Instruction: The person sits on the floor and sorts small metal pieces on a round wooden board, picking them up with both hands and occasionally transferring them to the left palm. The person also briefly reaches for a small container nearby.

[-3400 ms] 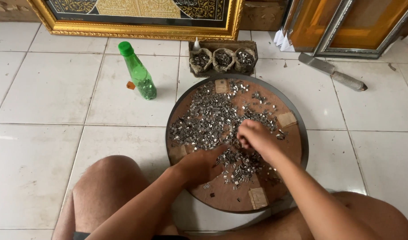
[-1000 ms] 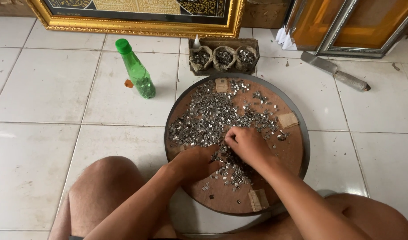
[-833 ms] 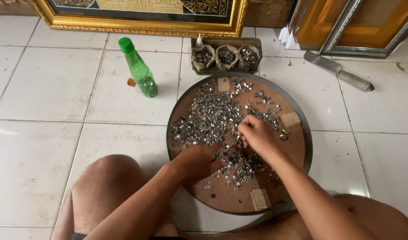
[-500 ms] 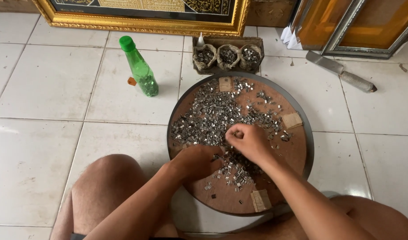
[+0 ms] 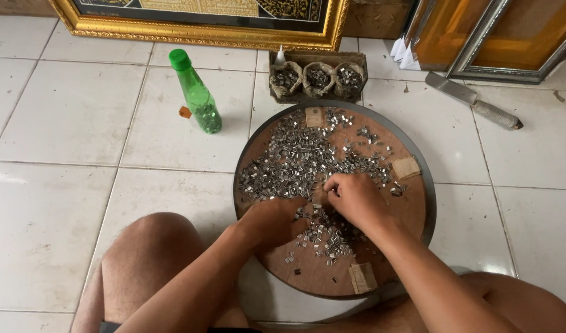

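Observation:
A round brown tray (image 5: 412, 213) with a dark rim lies on the tiled floor between my bare knees. A heap of small silver metal pieces (image 5: 292, 157) covers its far left half and trails toward me. My left hand (image 5: 275, 221) rests curled on the tray's near left side among the pieces. My right hand (image 5: 352, 198) sits just right of it, fingers bunched down into the pieces at the tray's middle. Whether either hand grips any pieces is hidden by the fingers.
A green plastic bottle (image 5: 196, 94) stands on the floor to the far left of the tray. A small wooden box with three filled cups (image 5: 318, 77) sits behind the tray. A gold picture frame (image 5: 203, 34) leans at the back; a knife (image 5: 474, 105) lies right.
My right hand has shifted back and forth over the metal pieces, now nearer my left hand at the tray's middle. My left hand has barely moved.

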